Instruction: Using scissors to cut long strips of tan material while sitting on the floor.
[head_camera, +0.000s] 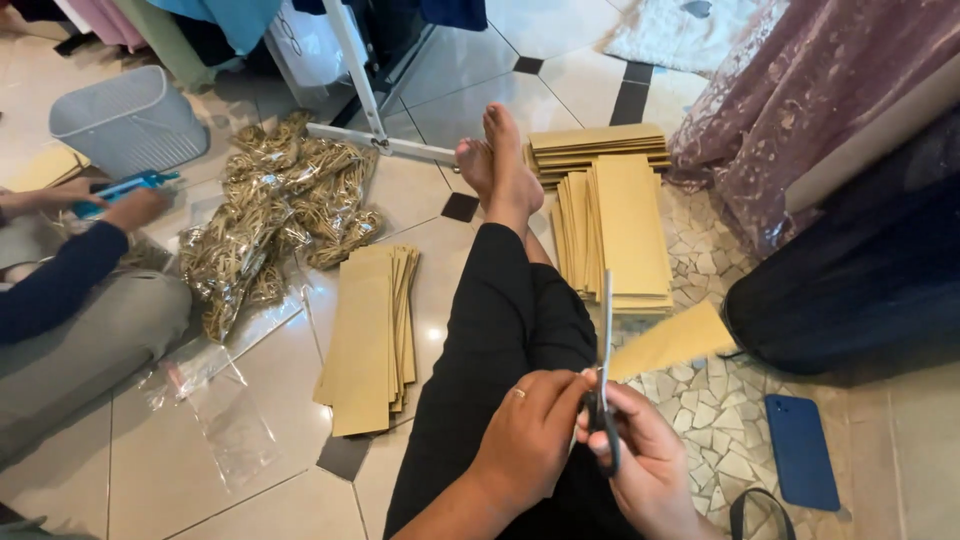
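Observation:
I sit on the floor with my legs in black trousers stretched out. My right hand (645, 455) grips a pair of black-handled scissors (604, 385), blades pointing up. My left hand (530, 430), a ring on one finger, meets it at the handles and pinches the near end of a tan paper piece (672, 340) that sticks out to the right beside the blades. Stacks of tan paper sheets (625, 225) lie right of my feet, and another stack of tan sheets (372, 335) lies left of my leg.
A heap of golden cord bundles in clear wrap (270, 210) lies left. Another person's hand (135, 208) holds a blue tool beside a grey basket (128, 120). A blue phone (802, 450) lies on the tiles at right, with lilac lace fabric (800, 110) and a white rack foot (385, 145) behind.

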